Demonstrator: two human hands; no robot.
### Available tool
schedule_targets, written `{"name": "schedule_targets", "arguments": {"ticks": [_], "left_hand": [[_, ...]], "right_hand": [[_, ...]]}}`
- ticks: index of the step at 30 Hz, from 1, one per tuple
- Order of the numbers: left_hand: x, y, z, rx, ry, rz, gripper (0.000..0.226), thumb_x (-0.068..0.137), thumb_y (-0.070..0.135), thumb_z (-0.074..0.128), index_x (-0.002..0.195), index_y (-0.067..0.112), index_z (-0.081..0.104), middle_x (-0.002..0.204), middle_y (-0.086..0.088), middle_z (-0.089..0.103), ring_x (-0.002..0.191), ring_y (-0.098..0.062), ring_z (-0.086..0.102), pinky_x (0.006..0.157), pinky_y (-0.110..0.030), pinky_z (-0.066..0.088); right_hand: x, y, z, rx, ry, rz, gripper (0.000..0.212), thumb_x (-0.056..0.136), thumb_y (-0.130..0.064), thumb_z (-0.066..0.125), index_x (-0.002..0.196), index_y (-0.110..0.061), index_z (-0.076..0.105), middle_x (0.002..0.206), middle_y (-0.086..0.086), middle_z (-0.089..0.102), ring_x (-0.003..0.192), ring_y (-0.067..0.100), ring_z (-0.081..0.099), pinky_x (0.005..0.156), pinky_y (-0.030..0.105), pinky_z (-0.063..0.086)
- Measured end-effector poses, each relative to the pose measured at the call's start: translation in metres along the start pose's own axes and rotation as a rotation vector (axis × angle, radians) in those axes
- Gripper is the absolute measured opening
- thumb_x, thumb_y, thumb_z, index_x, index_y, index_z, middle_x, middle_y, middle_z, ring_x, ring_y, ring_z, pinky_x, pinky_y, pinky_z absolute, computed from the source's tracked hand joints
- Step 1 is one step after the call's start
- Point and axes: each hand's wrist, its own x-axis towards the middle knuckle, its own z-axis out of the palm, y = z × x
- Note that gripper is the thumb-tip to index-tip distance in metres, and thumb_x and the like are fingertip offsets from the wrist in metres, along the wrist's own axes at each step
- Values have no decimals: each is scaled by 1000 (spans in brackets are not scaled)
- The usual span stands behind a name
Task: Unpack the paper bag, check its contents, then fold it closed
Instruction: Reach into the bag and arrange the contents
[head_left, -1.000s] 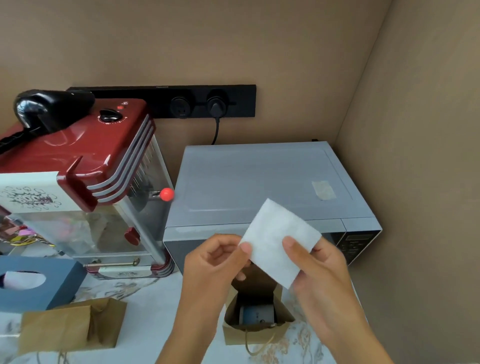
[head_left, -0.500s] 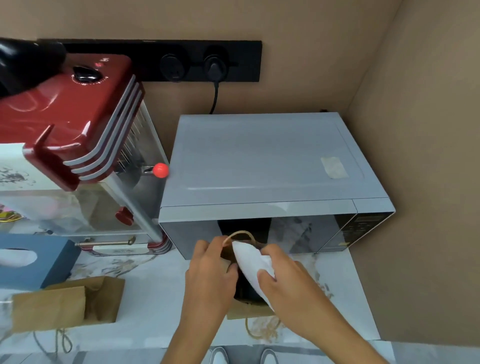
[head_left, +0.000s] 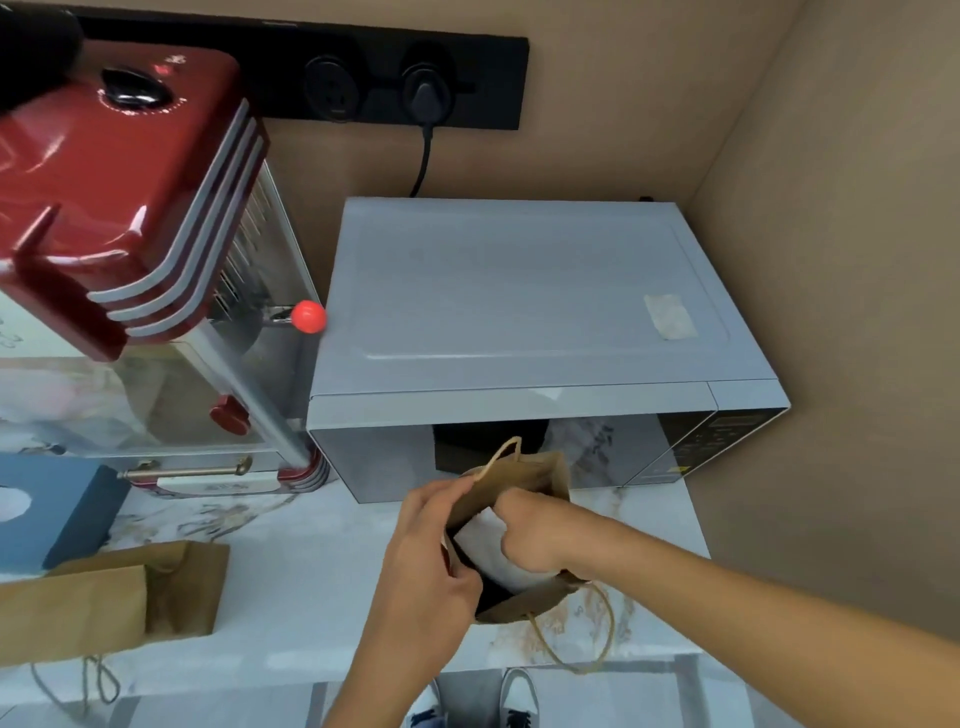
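A small brown paper bag (head_left: 524, 474) with twine handles stands open on the marble counter in front of the microwave. My left hand (head_left: 431, 545) grips the bag's left rim and holds the mouth apart. My right hand (head_left: 535, 535) reaches into the opening, its fingers closed on a white paper sheet (head_left: 485, 540) that sits partly inside the bag. The bag's other contents are hidden by the sheet and my hands.
A grey microwave (head_left: 519, 301) stands just behind the bag. A red popcorn machine (head_left: 130, 208) is at the left, with a blue tissue box (head_left: 57, 509) below it. A second brown paper bag (head_left: 104, 597) lies flat at the lower left. The counter edge (head_left: 311, 670) runs near me.
The white sheet was held up above the bag in both hands; now my right hand has lowered it into the bag, and my left hand has shifted to the bag's rim. The view tilted downward.
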Motion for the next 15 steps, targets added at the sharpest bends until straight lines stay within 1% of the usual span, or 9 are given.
{"name": "schedule_targets", "arguments": {"ticks": [2,3,5,7,9,10,12,13,15], "left_hand": [[-1,-1,2,-5,-24,5,95,65,-20,51,107,64,42,117,45,39,92,5,56,77,-1,43],[-1,-2,3,-12,-33,9,95,65,-20,51,108,64,41,117,47,37,97,6,55,78,-1,42],[-1,-3,3,-32,-47,13,95,65,-20,51,111,63,39,118,49,34,99,2,55,79,0,42],[-1,-4,3,-51,-60,10,93,66,-18,51,116,59,38,120,46,34,94,-5,56,78,-1,42],[-1,-5,2,-71,-69,8,91,67,-18,50,126,50,40,123,42,34,103,-2,54,79,-1,42],[-1,-6,2,-76,-74,6,89,67,-18,50,131,43,42,125,40,34,108,3,51,81,0,41],[-1,-7,2,-72,-86,-1,89,67,-17,49,135,39,40,127,37,34,109,8,49,83,0,40],[-2,-7,1,-72,-94,-6,89,67,-16,49,135,41,39,127,38,33,102,4,52,82,0,41],[-3,-6,0,-81,-103,-11,89,68,-14,51,133,46,38,127,40,31,87,-5,54,77,-3,44]], "right_hand": [[18,-6,8,93,-40,35,17,93,0,42,100,-2,58,85,9,49,84,25,53,65,29,44],[28,-7,10,152,-46,59,27,93,-3,44,117,-1,58,88,9,49,92,27,53,73,32,45],[38,-9,10,108,-38,56,36,93,-9,48,128,-3,56,74,2,44,83,24,49,81,37,46],[44,-17,18,-8,-28,48,39,91,-13,50,128,-3,56,67,-5,37,62,16,43,69,32,46],[47,-42,40,-323,-54,193,41,83,-6,53,119,13,55,79,-1,53,70,14,52,62,31,49],[40,-53,51,-340,-137,449,40,73,3,53,107,24,53,90,13,61,84,28,59,68,42,54],[45,-72,79,-837,29,689,37,60,11,50,89,34,50,97,40,57,93,57,55,77,66,50],[44,-79,88,-1061,30,700,37,61,7,50,88,34,50,96,43,56,91,61,53,76,70,48],[39,-77,86,-1218,42,643,42,65,-3,52,88,32,51,95,44,56,89,62,53,71,73,47]]}}
